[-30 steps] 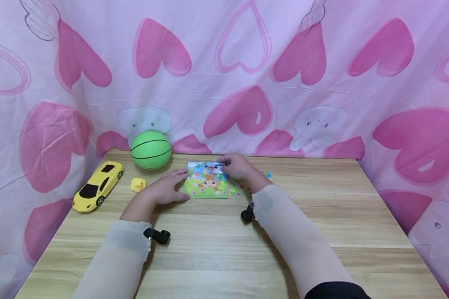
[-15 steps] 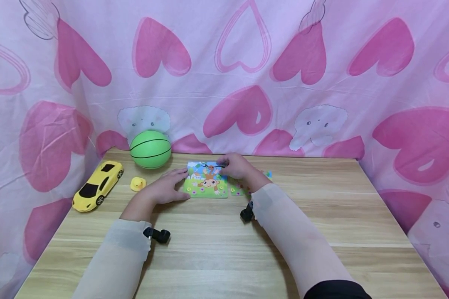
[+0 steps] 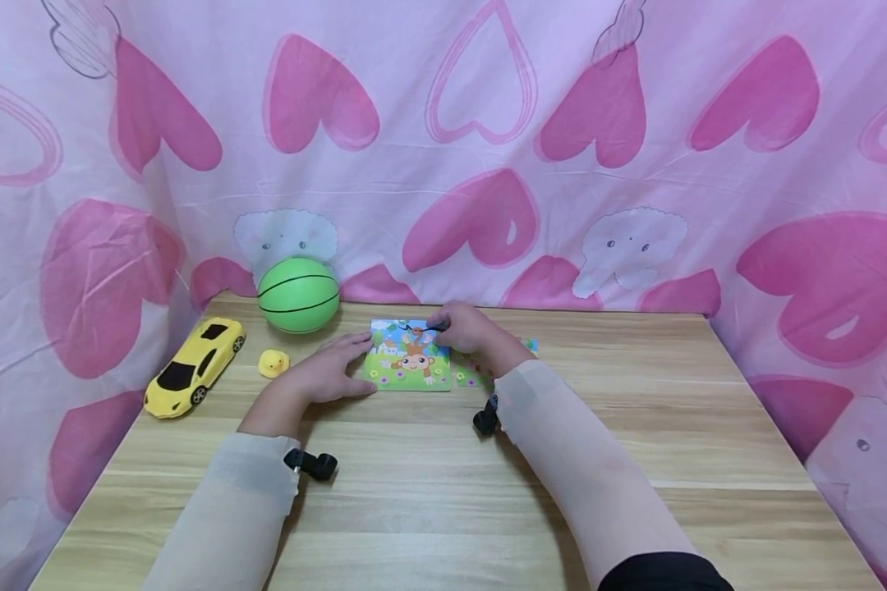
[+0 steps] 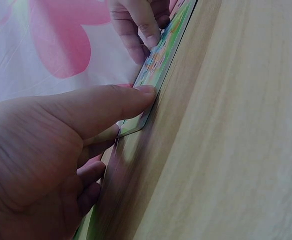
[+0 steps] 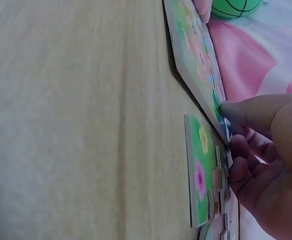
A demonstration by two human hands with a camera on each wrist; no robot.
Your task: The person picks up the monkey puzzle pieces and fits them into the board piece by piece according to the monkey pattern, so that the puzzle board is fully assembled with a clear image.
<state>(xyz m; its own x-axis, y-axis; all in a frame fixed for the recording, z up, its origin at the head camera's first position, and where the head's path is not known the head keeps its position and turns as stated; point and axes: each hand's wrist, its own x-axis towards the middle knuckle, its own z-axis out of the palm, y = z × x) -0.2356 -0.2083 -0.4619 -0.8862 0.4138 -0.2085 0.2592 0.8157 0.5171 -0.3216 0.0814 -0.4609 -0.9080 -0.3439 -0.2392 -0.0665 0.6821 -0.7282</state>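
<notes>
Left hand (image 3: 333,369) is spread with the thumb out straight, its tip on the near-left corner of the monkey puzzle (image 3: 406,365), other fingers up by the left edge. Right hand (image 3: 464,328) is bent over the far-right corner, and the right wrist view has its thumb tip touching the top of the puzzle. Honestly can't tell if it's pinching a piece or just pressing there. There are some dark lines across the top part of the picture, near those fingers

The puzzle lies flat toward the back of the wooden table (image 3: 414,509), between both hands. Just right of it sit more puzzle pieces (image 3: 470,377) with flowers on them, partly hidden by the right hand and wrist. Off to the left: a rubber duck (image 3: 273,364), a yellow toy car (image 3: 195,368) and a green ball (image 3: 298,295) behind the duck
</notes>
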